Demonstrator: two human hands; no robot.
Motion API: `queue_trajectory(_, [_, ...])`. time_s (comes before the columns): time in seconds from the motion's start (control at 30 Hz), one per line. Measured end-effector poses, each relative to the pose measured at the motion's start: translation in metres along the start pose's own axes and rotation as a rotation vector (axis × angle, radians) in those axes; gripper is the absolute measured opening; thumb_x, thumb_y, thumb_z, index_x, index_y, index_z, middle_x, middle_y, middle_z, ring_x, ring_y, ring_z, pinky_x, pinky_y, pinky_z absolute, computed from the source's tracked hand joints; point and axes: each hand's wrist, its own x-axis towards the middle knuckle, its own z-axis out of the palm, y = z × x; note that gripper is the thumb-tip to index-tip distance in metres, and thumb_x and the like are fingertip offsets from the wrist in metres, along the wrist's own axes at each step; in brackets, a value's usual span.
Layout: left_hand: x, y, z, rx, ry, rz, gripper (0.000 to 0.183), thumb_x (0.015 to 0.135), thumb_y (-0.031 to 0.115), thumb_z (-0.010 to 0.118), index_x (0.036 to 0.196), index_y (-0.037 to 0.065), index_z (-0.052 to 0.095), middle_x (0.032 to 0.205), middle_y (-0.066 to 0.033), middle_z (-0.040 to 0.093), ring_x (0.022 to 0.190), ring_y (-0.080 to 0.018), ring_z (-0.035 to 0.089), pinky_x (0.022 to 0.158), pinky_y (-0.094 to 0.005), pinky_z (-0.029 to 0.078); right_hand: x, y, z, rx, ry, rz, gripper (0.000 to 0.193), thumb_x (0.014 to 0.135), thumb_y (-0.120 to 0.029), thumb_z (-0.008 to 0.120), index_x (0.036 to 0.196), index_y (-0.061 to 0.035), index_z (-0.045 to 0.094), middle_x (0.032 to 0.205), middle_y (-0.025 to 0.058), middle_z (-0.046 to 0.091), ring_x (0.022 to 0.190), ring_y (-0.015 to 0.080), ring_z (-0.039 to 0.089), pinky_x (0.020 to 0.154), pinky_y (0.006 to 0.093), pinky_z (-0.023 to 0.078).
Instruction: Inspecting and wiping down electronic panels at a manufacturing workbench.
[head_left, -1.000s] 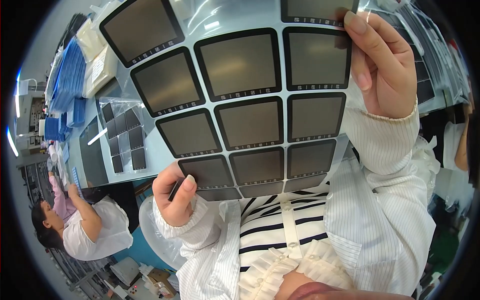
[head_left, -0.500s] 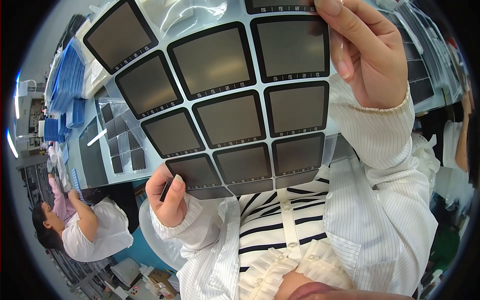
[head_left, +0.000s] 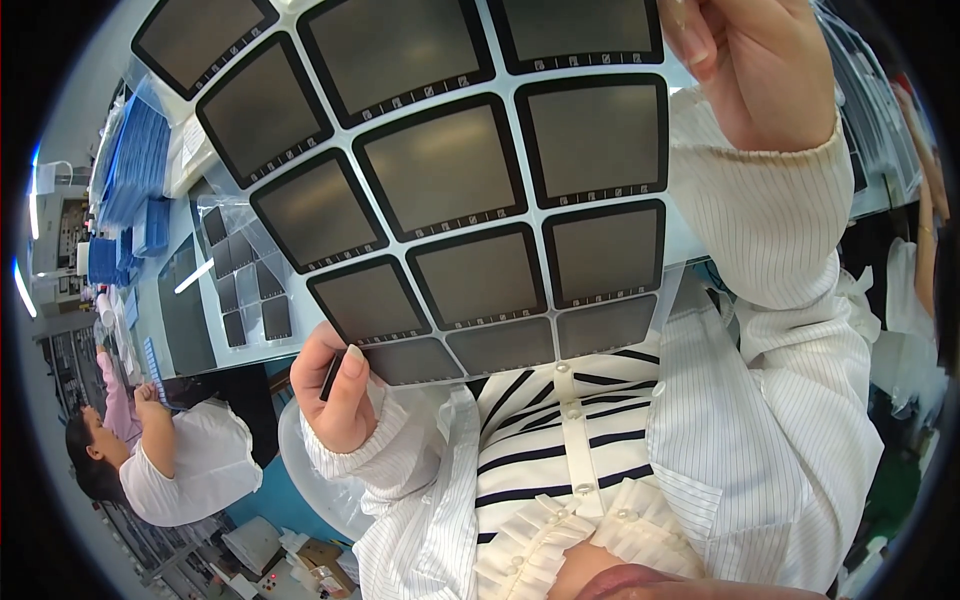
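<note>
1. The grid sheet, clear with columns of dark grey, black-bordered panels, spans the view between the hands. It has shifted up and left since half a second ago, and the bottom row shows more fully.
2. The desk stretches behind it, at left.
3. On it, a blue stack stands far back.
4. Nearer, clear plastic, bag or sheet I cannot tell, carries smaller dark panels.
5. The right hand has risen beside the sheet's right edge; its grip, cropped above, I cannot tell.
6. The left hand, barely moved, pinches a slim black piece at the sheet's lower-left corner.
7. Tiny white marks line the panels' lower borders, unreadable.
</note>
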Motion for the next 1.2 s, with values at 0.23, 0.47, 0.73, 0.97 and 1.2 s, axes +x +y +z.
queue_trajectory(0.23, [0.0, 0.003, 0.003, -0.034, 0.0, -0.07, 0.015, 0.085, 0.012, 0.057, 0.083, -0.003, 0.054, 0.075, -0.0069, 0.059, 0.056, -0.008, 0.049, 0.054, -0.019, 0.037, 0.004, -0.003, -0.007, -0.038, -0.06, -0.021, 0.015, 0.089, -0.009, 0.057, 0.089, 0.0047, 0.063, 0.053, 0.0025, 0.056, 0.035, 0.0054, 0.045, 0.032, 0.016, 0.033])
queue_trajectory(0.47, [0.001, 0.003, 0.005, -0.037, -0.057, -0.129, 0.014, 0.084, 0.011, 0.057, 0.082, -0.002, 0.055, 0.067, -0.0033, 0.057, 0.054, -0.0058, 0.046, 0.053, -0.0181, 0.035, 0.004, -0.002, -0.011, -0.073, -0.003, -0.059, 0.016, 0.089, -0.009, 0.056, 0.089, 0.0049, 0.063, 0.053, 0.0026, 0.056, 0.035, 0.0048, 0.045, 0.032, 0.0159, 0.032])
queue_trajectory(0.73, [0.003, -0.001, 0.013, 0.03, -0.139, -0.037, 0.013, 0.085, 0.01, 0.056, 0.086, -0.004, 0.057, 0.066, -0.0009, 0.055, 0.053, -0.0052, 0.041, 0.053, -0.0186, 0.032, 0.0, -0.002, -0.018, -0.123, 0.056, -0.055, 0.017, 0.09, -0.013, 0.055, 0.09, 0.0026, 0.063, 0.051, 0.0, 0.054, 0.034, 0.0044, 0.04, 0.034, 0.0155, 0.031])
queue_trajectory(0.97, [0.004, 0.001, 0.016, 0.091, -0.331, -0.082, 0.014, 0.086, 0.006, 0.054, 0.091, -0.006, 0.057, 0.071, -0.0046, 0.055, 0.058, -0.0086, 0.045, 0.055, -0.0209, 0.035, -0.009, -0.003, -0.026, -0.182, 0.138, -0.046, 0.018, 0.091, -0.016, 0.054, 0.087, -0.0001, 0.062, 0.046, -0.0012, 0.05, 0.031, 0.0041, 0.036, 0.034, 0.0167, 0.029])
queue_trajectory(1.2, [0.012, 0.004, 0.024, 0.146, -0.446, -0.053, 0.016, 0.085, 0.006, 0.054, 0.094, -0.006, 0.057, 0.073, -0.0073, 0.057, 0.059, -0.0123, 0.048, 0.056, -0.0231, 0.038, -0.008, -0.007, -0.044, -0.215, 0.222, -0.061, 0.019, 0.092, -0.017, 0.052, 0.091, 0.0002, 0.06, 0.043, -0.0028, 0.045, 0.031, 0.0038, 0.034, 0.033, 0.0172, 0.025])
